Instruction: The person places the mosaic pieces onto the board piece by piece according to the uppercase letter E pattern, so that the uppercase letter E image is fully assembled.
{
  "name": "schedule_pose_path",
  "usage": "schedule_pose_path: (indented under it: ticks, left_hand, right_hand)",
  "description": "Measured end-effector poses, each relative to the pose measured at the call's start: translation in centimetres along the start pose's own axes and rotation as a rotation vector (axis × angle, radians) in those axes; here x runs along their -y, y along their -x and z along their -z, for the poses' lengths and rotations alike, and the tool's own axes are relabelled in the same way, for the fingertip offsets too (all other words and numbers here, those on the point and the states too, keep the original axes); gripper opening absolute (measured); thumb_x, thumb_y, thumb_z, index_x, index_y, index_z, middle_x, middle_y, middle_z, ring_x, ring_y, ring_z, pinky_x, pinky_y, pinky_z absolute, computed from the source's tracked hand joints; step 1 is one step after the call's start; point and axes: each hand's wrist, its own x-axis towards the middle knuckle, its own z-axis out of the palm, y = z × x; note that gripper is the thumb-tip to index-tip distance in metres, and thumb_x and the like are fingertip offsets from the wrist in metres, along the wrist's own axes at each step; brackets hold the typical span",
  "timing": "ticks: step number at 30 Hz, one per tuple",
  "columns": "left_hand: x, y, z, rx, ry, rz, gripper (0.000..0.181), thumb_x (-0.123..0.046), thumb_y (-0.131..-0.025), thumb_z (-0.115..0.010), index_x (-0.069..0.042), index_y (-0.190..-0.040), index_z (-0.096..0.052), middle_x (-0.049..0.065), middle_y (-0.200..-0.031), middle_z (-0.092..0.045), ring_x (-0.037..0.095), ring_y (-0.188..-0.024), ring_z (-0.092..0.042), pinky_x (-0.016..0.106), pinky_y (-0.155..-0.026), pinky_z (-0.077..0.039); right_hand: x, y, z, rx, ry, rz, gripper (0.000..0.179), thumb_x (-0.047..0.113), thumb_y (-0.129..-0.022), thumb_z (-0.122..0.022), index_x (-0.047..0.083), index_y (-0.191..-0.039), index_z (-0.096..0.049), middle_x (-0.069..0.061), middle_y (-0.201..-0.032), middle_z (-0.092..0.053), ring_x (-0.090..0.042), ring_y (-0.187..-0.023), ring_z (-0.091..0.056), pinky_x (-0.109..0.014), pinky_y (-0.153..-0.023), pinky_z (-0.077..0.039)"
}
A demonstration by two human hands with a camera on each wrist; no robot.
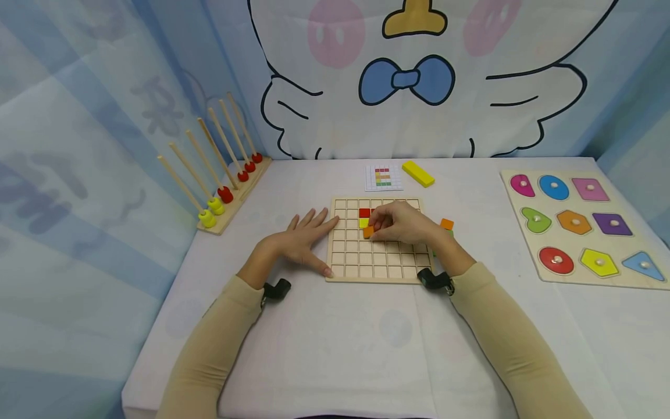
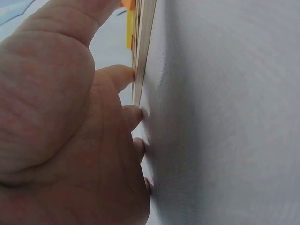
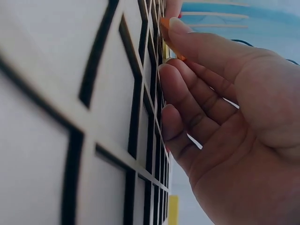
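Note:
A wooden grid board (image 1: 356, 270) lies flat on the table, with a red tile (image 1: 364, 213) and a yellow tile (image 1: 363, 223) set in its upper squares. My right hand (image 1: 402, 223) reaches over the board and pinches an orange tile (image 1: 369, 232) just below the yellow one. The right wrist view shows that orange tile (image 3: 169, 35) tilted between thumb and fingers, close against the grid. Fingers spread, my left hand (image 1: 303, 240) rests at the board's left edge, its thumb and index fingertip touching the frame. Part of the tile row is hidden behind my right hand.
A pattern card (image 1: 384, 178) and a yellow bar (image 1: 418, 173) lie behind the board. Loose orange (image 1: 446, 224) and green tiles sit right of it, partly behind my right wrist. A peg abacus (image 1: 232, 201) stands at left; a shape puzzle board (image 1: 570, 275) lies at right.

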Motion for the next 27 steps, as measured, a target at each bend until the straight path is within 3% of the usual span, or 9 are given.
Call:
schedule_pose_path:
  ticks: [8, 27]
  left_hand:
    - [0.0, 0.1, 0.0, -0.001, -0.008, -0.006, 0.134, -0.074, -0.072, -0.082, -0.032, -0.168, 0.001, 0.003, -0.175, 0.017, 0.029, -0.161, 0.023, 0.061, -0.126, 0.013]
    - [0.1, 0.0, -0.1, -0.006, 0.003, -0.008, 0.134, -0.075, -0.071, -0.082, -0.033, -0.168, 0.0, 0.003, -0.175, 0.017, 0.029, -0.161, 0.022, 0.061, -0.126, 0.014]
  right_hand:
    - [0.6, -0.1, -0.2, 0.0, 0.078, -0.015, 0.021, 0.018, -0.089, -0.085, 0.008, -0.103, -0.074, -0.003, -0.088, -0.069, -0.02, -0.083, -0.062, -0.032, -0.079, -0.053]
    - [1.5, -0.6, -0.4, 0.01, 0.175, -0.024, 0.021, 0.018, -0.087, -0.087, 0.009, -0.102, -0.075, -0.001, -0.084, -0.067, -0.019, -0.082, -0.06, -0.032, -0.076, -0.051]
